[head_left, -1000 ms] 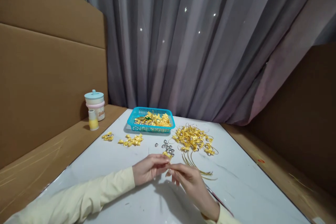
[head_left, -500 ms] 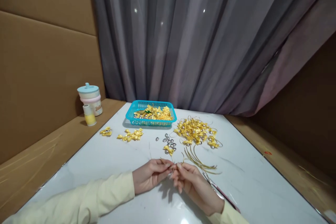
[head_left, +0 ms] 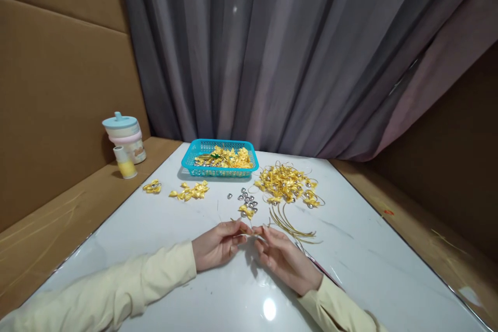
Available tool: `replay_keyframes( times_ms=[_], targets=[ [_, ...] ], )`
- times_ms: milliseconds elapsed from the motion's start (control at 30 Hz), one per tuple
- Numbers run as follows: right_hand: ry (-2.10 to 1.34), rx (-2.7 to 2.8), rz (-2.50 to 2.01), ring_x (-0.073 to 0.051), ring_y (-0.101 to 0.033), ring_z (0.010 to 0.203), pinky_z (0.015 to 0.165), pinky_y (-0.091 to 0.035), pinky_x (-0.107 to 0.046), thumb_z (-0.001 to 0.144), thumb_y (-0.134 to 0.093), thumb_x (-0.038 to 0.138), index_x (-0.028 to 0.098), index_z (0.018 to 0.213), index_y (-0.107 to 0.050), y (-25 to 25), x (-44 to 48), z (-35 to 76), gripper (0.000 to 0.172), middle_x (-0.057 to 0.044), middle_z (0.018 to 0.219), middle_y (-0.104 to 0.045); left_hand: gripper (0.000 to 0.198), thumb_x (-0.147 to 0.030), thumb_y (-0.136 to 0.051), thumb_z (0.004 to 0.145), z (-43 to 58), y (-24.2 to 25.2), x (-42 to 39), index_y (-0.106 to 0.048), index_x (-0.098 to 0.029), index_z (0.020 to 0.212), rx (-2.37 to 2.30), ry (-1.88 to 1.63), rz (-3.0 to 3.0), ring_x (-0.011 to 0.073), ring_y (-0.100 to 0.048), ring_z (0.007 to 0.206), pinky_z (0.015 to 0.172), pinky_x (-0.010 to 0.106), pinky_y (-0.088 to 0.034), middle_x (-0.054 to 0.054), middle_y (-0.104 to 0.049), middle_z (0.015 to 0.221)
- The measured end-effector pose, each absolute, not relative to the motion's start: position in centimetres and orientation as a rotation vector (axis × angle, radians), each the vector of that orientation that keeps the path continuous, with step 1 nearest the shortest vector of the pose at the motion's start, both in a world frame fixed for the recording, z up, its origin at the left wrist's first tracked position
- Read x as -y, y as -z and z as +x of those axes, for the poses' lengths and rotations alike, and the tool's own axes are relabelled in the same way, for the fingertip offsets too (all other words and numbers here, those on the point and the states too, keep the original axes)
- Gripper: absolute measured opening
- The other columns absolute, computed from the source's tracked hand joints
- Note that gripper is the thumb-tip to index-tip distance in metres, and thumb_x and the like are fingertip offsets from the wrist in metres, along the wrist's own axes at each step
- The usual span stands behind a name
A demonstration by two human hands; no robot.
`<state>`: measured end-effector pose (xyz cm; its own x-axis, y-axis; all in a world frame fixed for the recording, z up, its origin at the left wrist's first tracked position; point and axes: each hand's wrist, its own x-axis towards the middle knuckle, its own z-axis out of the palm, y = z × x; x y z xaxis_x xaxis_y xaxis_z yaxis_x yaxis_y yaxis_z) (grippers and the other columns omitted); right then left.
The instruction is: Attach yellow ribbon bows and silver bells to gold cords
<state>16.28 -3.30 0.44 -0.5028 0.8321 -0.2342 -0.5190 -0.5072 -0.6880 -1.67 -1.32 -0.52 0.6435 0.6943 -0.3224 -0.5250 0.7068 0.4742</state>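
My left hand [head_left: 218,245] is closed in a pinch above the front middle of the table. Facing it, my right hand [head_left: 286,255] pinches too, its other fingers curled loosely below. A thin gold cord [head_left: 251,234] runs between the two fingertips, its ends poking out past the fingers. Just beyond the hands lies a yellow ribbon bow [head_left: 246,212] with a silver bead. Several loose silver beads [head_left: 248,199] are scattered behind it. To the right, a bundle of cut gold cords [head_left: 292,229] fans out on the table.
A blue plastic basket [head_left: 220,171] with bows and beads stands at the back. Right of it is a heap of corded bows [head_left: 286,182]; more yellow bows [head_left: 190,191] lie left. A lidded cup [head_left: 126,137] and small yellow-white bottle [head_left: 125,163] stand beyond the left edge.
My fingertips have drawn slightly apart, showing more of the cord between them. The whole view has shifted a little, so the things on the table appear higher and further left.
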Motion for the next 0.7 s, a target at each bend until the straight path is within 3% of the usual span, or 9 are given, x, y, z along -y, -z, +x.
replay_keyframes(
  times_ms=[233, 367, 567, 700],
  targets=[
    [-2.095, 0.724, -0.633, -0.002, -0.038, 0.046, 0.043, -0.032, -0.014, 0.070, -0.074, 0.030, 0.011, 0.078, -0.065, 0.0, 3.2, 16.5, 0.022, 0.001, 0.061, -0.055, 0.029, -0.029, -0.079, 0.062, -1.7, 1.0, 1.3, -0.065, -0.007, 0.075, -0.425, -0.539, 0.479, 0.0045, -0.052, 0.042, 0.038, 0.011, -0.038, 0.002, -0.063, 0.057],
    [-2.222, 0.910, -0.537, -0.002, -0.028, 0.035, 0.036, -0.028, -0.014, 0.074, -0.070, 0.028, 0.010, 0.076, -0.062, 0.0, 3.4, 16.5, 0.020, 0.003, 0.048, -0.053, 0.027, -0.031, -0.077, 0.065, -1.8, 0.8, 1.6, -0.064, -0.007, 0.071, -0.414, -0.462, 0.655, 0.0023, -0.035, 0.032, 0.032, 0.014, -0.025, 0.001, -0.058, 0.046],
    [-2.298, 0.946, -0.543, -0.004, -0.039, 0.031, 0.034, -0.034, -0.015, 0.073, -0.069, 0.028, 0.011, 0.061, -0.057, 0.7, 3.3, 16.6, 0.024, 0.001, 0.043, -0.053, 0.032, -0.036, -0.077, 0.063, -2.1, 0.9, 1.2, -0.059, -0.010, 0.062, -0.421, -0.398, 0.769, 0.0008, -0.024, 0.030, 0.031, 0.015, -0.012, 0.001, -0.057, 0.043],
    [-2.354, 0.951, -0.564, -0.007, -0.045, 0.032, 0.036, -0.040, -0.018, 0.068, -0.070, 0.024, 0.009, 0.057, -0.060, 1.0, 3.2, 16.8, 0.021, 0.000, 0.041, -0.053, 0.035, -0.034, -0.082, 0.054, -2.2, 0.7, 0.9, -0.058, -0.009, 0.055, -0.415, -0.330, 0.804, 0.0015, -0.030, 0.030, 0.031, 0.016, -0.009, 0.001, -0.057, 0.046]
  ],
)
